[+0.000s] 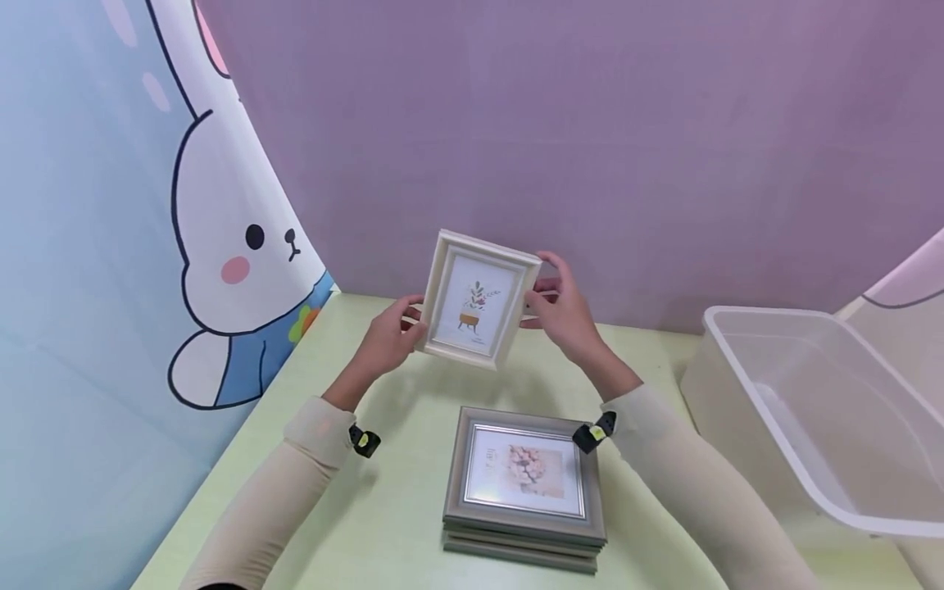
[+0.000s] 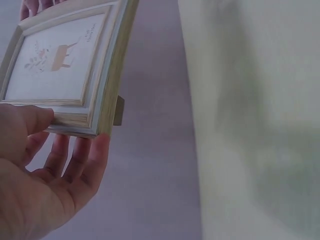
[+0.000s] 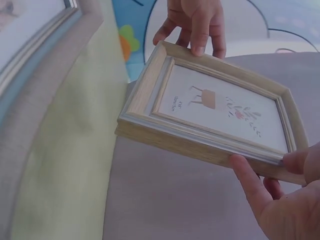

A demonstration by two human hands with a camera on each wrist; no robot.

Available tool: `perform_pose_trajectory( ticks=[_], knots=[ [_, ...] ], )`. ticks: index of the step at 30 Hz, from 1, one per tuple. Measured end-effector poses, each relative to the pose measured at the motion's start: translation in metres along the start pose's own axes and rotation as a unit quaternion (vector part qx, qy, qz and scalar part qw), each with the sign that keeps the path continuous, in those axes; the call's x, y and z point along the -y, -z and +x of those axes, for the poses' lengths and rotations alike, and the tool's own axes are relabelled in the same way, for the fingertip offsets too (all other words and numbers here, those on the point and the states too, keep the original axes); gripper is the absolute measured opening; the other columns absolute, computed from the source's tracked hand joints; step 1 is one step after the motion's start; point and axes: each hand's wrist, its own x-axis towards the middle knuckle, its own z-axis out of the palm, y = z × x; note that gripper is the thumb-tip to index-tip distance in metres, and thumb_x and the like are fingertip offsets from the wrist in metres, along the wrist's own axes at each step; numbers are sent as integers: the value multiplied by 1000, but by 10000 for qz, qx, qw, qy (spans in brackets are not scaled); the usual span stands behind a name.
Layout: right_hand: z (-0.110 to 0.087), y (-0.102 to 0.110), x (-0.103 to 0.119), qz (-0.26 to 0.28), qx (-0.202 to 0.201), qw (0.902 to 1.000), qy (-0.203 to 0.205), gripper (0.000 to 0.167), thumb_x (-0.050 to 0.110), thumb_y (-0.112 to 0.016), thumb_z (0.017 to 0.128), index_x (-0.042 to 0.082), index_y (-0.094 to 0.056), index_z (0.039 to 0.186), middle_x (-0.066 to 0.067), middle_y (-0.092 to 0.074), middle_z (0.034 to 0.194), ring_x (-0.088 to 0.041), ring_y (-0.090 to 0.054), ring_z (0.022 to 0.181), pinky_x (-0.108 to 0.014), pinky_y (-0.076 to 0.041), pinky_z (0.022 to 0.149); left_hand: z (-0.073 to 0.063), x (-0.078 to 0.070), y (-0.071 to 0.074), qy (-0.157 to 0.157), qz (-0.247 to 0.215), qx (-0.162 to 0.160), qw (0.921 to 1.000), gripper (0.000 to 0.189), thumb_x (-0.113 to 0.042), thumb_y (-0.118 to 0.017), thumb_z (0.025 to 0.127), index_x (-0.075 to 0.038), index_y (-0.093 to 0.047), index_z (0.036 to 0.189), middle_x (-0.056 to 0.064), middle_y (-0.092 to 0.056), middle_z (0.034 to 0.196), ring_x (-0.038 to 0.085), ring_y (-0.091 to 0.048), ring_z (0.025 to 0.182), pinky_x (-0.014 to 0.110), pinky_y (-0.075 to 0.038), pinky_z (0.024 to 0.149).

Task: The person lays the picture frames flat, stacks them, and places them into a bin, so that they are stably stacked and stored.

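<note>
A light wood-toned picture frame [image 1: 478,301] with a potted-plant print is held up off the table, tilted slightly. My left hand [image 1: 391,332] grips its left side, thumb [image 2: 37,119] on the front and fingers along the edge and behind. On the opposite side my right hand [image 1: 564,307] holds the frame, its thumb at the front edge. In the left wrist view a small piece [image 2: 119,111] juts out from the frame's back. Nearer to me, a stack of larger greyish picture frames [image 1: 525,483] lies on the table, the top one showing a flower print.
A white plastic bin [image 1: 792,426] stands on the right of the pale green table [image 1: 398,492]. A purple backdrop [image 1: 590,147] rises behind the table, and a blue sheet with a cartoon rabbit [image 1: 229,229] hangs at the left.
</note>
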Motion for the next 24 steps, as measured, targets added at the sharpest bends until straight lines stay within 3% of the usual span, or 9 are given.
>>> perform_pose_trajectory(
  ticks=[8,18,24],
  knots=[
    [-22,18,-5,527,-235,9983,-30,63,6,-60,98,34,-36,149,-13,-56,116,-26,-67,99,-46,-64,74,-4,-23,-4,-517,431,109,9977,46,-15,-54,102,-7,-47,147,17,-64,119,34,-68,105,44,-62,80],
    [-45,32,-18,995,-472,9938,-125,63,2,-60,97,24,-32,149,-12,-52,110,-20,-65,93,-42,-64,76,-8,-41,-12,-1019,867,236,9907,45,-11,-56,103,-4,-48,147,17,-64,121,32,-67,103,44,-61,84],
    [-54,37,-28,1374,-728,9873,-328,54,-3,-59,96,24,-38,137,-9,-51,105,-18,-65,90,-40,-64,78,-11,-50,-18,-1148,1208,202,9858,45,-10,-56,103,-2,-48,147,18,-62,125,31,-67,106,41,-62,85]
  ],
)
